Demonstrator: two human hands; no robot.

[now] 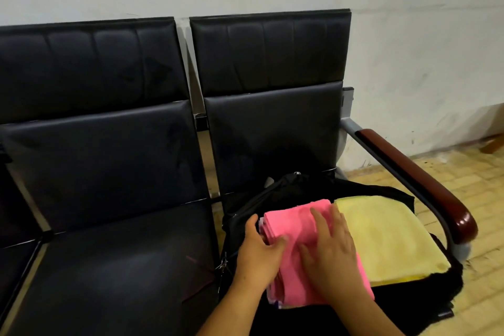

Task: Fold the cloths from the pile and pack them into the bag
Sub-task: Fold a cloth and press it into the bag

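Left cloth (289, 217) beside right cloth (381, 234) in bag (272, 196) on chair (272, 131)

Free room over the seat (109, 267) left of the bag (286, 191); armrest (425, 185) close along its right side.

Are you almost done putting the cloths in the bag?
Partly. A folded yellow cloth already lies in the open black bag. Right now the left hand grips the folded pink cloth at its edge while the right hand presses flat on it, beside the yellow one. No pile shows here, so how many cloths remain is unclear; the bag is not yet closed.
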